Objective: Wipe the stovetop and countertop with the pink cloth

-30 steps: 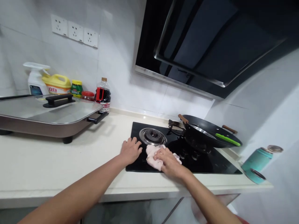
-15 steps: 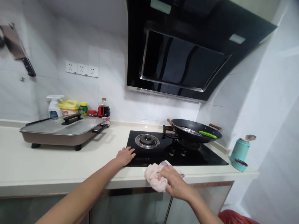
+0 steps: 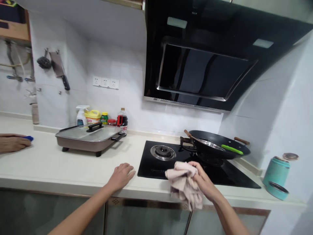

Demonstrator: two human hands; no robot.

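My right hand grips a crumpled pale pink cloth, which hangs in folds over the front edge of the black gas hob. Resting on the pale countertop, left of the hob, is my left hand, palm down with nothing in it. Behind the hands lies the bare left burner. On the right burner stands a black wok with wooden handles; a bright green handle and a shiny metal piece show inside it.
A lidded electric pan stands on the left counter, with bottles behind it. Another person's hands are at the far left by a blue object. A turquoise flask is at right. The range hood overhangs the hob.
My right hand has lifted the cloth, which now hangs looser. My left hand has moved off the hob's edge onto the counter. The view has turned left, bringing another person's hands in.
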